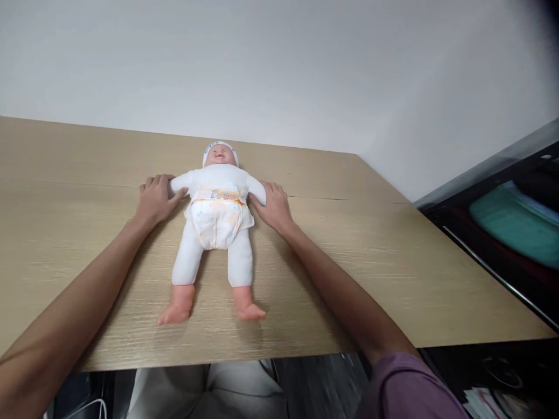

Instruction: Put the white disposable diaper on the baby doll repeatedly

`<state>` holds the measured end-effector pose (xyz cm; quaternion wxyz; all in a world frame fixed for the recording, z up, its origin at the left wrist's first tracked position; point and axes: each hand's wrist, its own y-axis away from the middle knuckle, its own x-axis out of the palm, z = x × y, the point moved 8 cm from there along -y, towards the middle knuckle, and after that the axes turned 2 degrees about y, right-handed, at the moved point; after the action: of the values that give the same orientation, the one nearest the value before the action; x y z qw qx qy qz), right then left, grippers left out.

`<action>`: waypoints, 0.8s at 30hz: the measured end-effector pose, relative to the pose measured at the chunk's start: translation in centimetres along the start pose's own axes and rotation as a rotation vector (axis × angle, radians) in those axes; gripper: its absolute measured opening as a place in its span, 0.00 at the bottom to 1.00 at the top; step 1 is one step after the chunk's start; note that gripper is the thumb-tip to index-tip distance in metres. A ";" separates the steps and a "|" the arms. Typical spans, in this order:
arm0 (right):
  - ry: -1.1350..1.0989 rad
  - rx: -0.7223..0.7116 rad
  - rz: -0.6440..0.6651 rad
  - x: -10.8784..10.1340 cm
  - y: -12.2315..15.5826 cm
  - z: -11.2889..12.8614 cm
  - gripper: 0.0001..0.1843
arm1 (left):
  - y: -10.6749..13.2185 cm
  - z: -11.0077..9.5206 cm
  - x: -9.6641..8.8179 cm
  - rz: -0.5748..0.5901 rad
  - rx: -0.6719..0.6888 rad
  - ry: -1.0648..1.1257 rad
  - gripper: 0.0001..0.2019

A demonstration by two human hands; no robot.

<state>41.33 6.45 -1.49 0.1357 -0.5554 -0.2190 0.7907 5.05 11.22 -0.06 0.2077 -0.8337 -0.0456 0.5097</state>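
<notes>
A baby doll point(219, 177) lies on its back on the wooden table point(349, 256), head toward the wall and feet toward me. Its body is white cloth, its feet are pinkish, and a white cap point(217, 145) covers its head. Around its hips is a diaper point(217, 221) with an orange printed waistband. My left hand point(157, 198) is wrapped round the end of one doll arm, and my right hand point(273, 203) round the other. The doll's hands are hidden under my fingers.
A pale wall point(262, 70) rises behind the table's far edge. At the right stands a dark glossy cabinet or screen point(502, 221) showing a teal patch. Below the front edge are my legs point(209, 390), a white cable point(98, 401) and some papers point(484, 401).
</notes>
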 end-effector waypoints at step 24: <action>-0.555 0.039 0.188 -11.4 9.0 3.0 0.22 | 22.6 -9.8 -8.7 0.290 -0.216 0.208 0.33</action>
<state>42.70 -7.20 4.23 0.0074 -0.3331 -0.1799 0.9255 6.32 -14.75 2.18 0.0453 -0.8971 0.0420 0.4376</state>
